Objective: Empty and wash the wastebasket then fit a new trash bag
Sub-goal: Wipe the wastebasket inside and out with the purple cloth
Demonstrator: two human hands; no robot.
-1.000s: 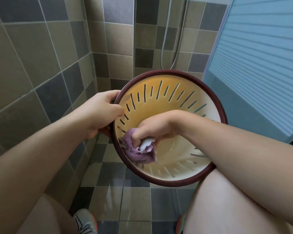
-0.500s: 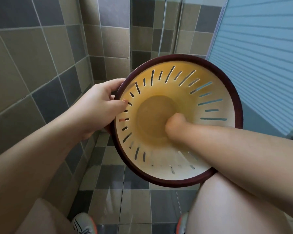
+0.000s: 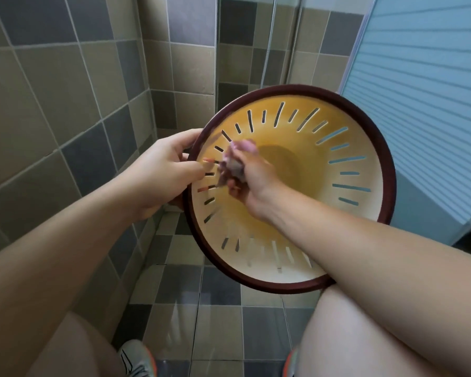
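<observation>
Nearest, two bare thighs at the bottom corners, with a grey sneaker (image 3: 136, 359) between them on the tiled floor (image 3: 218, 322) and an orange-edged shoe tip (image 3: 290, 361) beside the right thigh

Above these, both forearms reaching forward to the wastebasket (image 3: 365, 148), held off the floor and tipped so its open mouth faces the camera; dark maroon rim, cream-yellow inside wall cut with long narrow slots, round amber bottom visible deep inside; lower edge of the rim just above the right thigh

Left hand (image 3: 163, 172) curled shut on the left side of the rim, thumb on the near face, fingertips wrapped behind and partly showing through the slots

Right hand (image 3: 252, 175) inside the basket, fingers closed around a bunched purple cloth (image 3: 233, 163), pressed to the inner wall near the left-side slots; hand and cloth blurred, so exact finger placement cannot be told

Farther back, grey and tan wall tiles (image 3: 52, 91) meeting in a corner, two thin metal shower hoses (image 3: 268, 50) hanging down behind the basket

Far right, a pale blue ribbed panel (image 3: 424, 91) standing beside the basket's right rim
</observation>
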